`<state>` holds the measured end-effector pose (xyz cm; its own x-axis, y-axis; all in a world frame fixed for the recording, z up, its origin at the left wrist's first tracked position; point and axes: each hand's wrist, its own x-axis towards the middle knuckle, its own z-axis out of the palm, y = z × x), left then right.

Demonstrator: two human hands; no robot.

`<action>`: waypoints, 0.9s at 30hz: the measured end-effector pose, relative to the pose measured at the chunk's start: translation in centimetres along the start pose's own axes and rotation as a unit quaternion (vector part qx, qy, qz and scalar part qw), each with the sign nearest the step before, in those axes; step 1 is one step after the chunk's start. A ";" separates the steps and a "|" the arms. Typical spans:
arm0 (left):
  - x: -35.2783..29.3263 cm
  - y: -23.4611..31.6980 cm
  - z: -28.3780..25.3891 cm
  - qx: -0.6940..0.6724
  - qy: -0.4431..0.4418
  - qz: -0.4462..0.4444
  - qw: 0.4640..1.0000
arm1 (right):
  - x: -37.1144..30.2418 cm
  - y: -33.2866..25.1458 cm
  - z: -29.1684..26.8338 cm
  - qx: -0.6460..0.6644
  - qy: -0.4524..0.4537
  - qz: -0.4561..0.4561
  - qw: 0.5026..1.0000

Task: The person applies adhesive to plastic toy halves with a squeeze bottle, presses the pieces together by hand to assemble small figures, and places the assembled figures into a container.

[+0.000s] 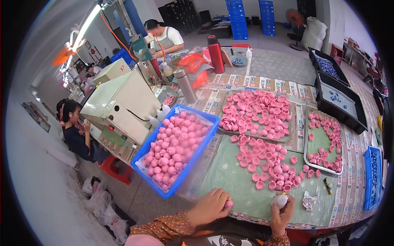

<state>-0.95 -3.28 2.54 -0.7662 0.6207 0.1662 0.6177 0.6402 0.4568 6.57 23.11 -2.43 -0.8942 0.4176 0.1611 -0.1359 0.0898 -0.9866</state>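
My left hand (pixel 210 206) is closed at the table's near edge, pinching a small round pink plastic piece (pixel 229 203) between thumb and fingers. To its right, my right hand (pixel 283 214) wraps round a white squeeze bottle (pixel 280 200) with a yellowish tip. The bottle and the pink piece are apart. Loose pink half-shells (pixel 259 163) lie just beyond my hands on a green sheet (pixel 217 174). A blue bin (pixel 215 128) full of pink balls (pixel 176 143) stands at the left. Crumpled white tissue (pixel 308 201) lies right of my right hand.
More pink shells fill a far tray (pixel 293 135) and a metal-rimmed tray (pixel 324 168) at right. A small dark-and-yellow tube (pixel 328 186) lies nearby. A steel flask (pixel 185 85), a red flask (pixel 216 55) and black trays (pixel 342 100) stand farther off. A person (pixel 166 39) works across the table.
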 end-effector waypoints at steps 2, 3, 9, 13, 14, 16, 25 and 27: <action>0.5 -0.1 -0.1 -0.017 0.006 -0.009 1.000 | 0.3 -0.2 0.2 -0.009 0.004 -0.017 1.000; 0.6 -0.1 -0.1 -0.034 0.013 -0.021 0.999 | 0.3 -0.6 0.3 -0.010 0.006 -0.017 1.000; 1.5 0.6 0.0 -0.272 0.002 -0.173 0.947 | 0.7 -1.0 0.3 -0.034 -0.021 -0.018 0.999; 1.4 1.5 2.9 -0.547 -0.035 -0.203 0.811 | 0.1 -3.7 1.6 0.048 -0.052 0.048 0.996; 1.9 2.5 2.7 -0.609 -0.086 -0.223 0.756 | -0.1 -4.2 2.0 0.070 -0.063 0.052 0.994; 2.4 3.5 3.3 -0.664 -0.137 -0.242 0.694 | -0.5 -4.7 2.9 0.090 -0.061 0.046 0.993; 1.7 4.7 5.0 -0.775 -0.184 -0.249 0.551 | -0.4 -5.1 2.6 0.075 -0.081 0.109 0.988; 2.0 4.9 4.1 -0.801 -0.196 -0.245 0.510 | -0.1 -5.3 2.7 0.069 -0.073 0.102 0.990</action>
<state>1.29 2.97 1.53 -0.4704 0.8081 -0.3546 -0.8084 -0.2334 0.5403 6.25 20.12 2.71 -0.9600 0.2775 -0.0377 0.0070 -0.1109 -0.9938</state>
